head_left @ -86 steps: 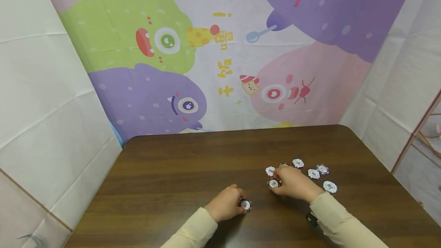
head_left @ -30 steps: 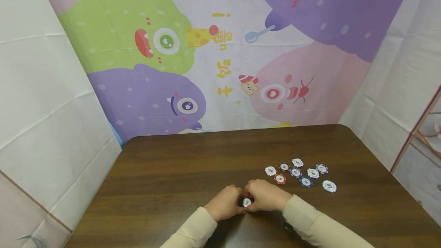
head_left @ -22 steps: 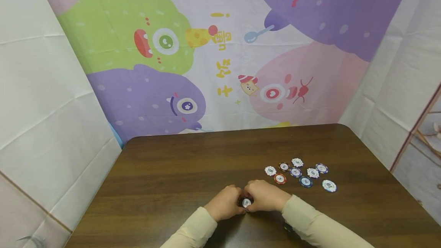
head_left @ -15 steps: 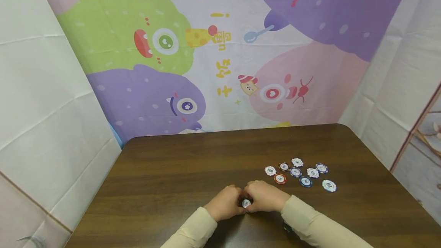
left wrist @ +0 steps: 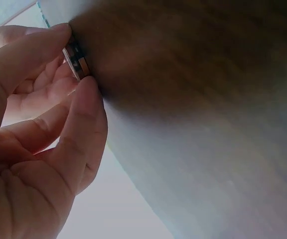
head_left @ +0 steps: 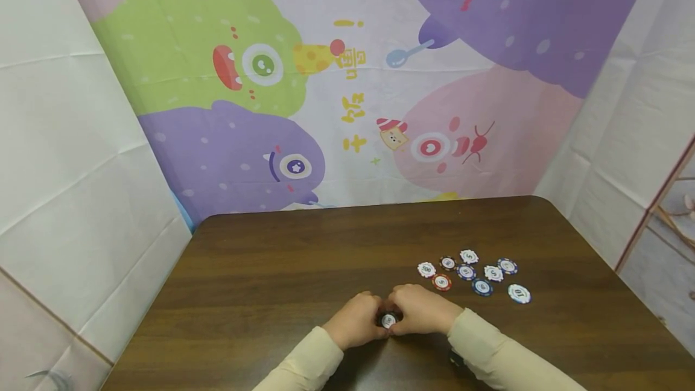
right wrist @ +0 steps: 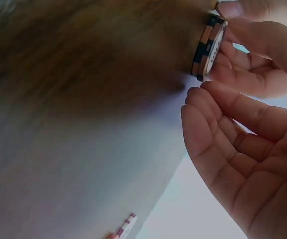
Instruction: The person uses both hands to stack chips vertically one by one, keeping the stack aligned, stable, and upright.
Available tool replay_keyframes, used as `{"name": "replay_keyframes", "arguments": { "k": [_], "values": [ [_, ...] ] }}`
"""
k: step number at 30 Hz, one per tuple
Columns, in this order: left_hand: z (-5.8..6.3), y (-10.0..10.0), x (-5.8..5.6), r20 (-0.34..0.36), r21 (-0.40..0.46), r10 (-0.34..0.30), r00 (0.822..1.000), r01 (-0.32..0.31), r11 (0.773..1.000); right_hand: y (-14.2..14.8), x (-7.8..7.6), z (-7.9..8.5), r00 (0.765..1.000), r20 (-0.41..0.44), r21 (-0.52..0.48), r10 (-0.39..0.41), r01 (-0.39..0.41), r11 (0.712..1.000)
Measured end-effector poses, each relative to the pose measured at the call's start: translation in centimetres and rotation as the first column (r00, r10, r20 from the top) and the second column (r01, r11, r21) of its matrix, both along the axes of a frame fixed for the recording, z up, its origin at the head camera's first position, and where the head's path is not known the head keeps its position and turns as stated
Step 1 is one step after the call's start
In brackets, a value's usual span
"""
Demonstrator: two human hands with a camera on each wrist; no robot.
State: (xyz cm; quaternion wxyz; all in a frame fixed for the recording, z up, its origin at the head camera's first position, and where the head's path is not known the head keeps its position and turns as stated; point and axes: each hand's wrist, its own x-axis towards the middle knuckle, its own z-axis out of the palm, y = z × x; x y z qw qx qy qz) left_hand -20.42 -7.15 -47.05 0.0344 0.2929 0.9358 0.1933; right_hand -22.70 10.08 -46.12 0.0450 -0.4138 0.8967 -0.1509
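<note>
Near the front middle of the table, both hands meet around a small stack of black poker chips (head_left: 388,320) with white centres. My left hand (head_left: 355,320) pinches the stack from the left; in the left wrist view its thumb and a finger lie on the chip edges (left wrist: 76,59). From the right, my right hand (head_left: 423,309) curls its thumb and fingers around the same stack. Orange and black edge blocks show on the chips (right wrist: 209,47) in the right wrist view, where a narrow gap appears between the finger tips and the lower rim. The exact chip count is hidden.
Loose poker chips lie flat to the right beyond the hands, among them a red one (head_left: 441,282), a blue one (head_left: 482,286) and a white one (head_left: 519,294). The brown wooden table (head_left: 260,270) ends at a cartoon-printed cloth (head_left: 353,174).
My right hand has moved left and nearer from the loose chips, bringing a black poker chip to the left hand's chip. Over the last second both hands stay almost in place.
</note>
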Motion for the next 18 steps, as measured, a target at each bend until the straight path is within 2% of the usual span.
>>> {"name": "replay_keyframes", "arguments": {
  "k": [3, 11, 18],
  "values": [
    [0.1, 0.1, 0.0, 0.009, -0.006, 0.011, 1.0, -0.011, 1.0, 0.4, 0.0, 0.1, 1.0, 0.006, -0.009, -0.025, 0.025, 1.0],
    [0.2, 0.1, 0.1, -0.027, -0.027, 0.005, 1.0, -0.006, 1.0, 1.9, -0.3, 0.9, 0.995, 0.018, -0.033, -0.096, 0.097, 0.995],
    [0.2, 0.1, 0.1, -0.006, -0.032, 0.01, 1.0, -0.01, 0.999, 3.7, -1.1, 1.4, 0.979, 0.025, -0.082, -0.2, 0.201, 0.976]
  ]
}}
